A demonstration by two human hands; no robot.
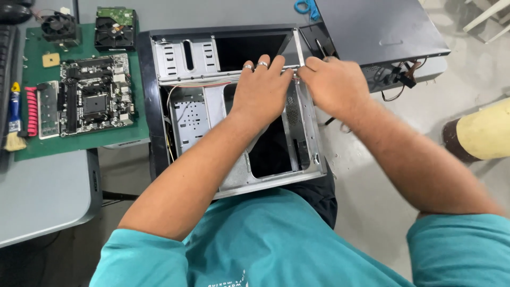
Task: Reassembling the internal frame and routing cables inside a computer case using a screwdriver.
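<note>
Case sits open on my lap, gutted already: motherboard out on the desk. Left hand and right hand both pinch its top rail; grip closed there.

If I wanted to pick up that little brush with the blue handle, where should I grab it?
Grab the brush by its blue handle, coming from above. It lies flat at the left edge of the green mat, handle pointing away and bristles toward the person, so the handle is probably the firm, clean place for a grip.
</note>
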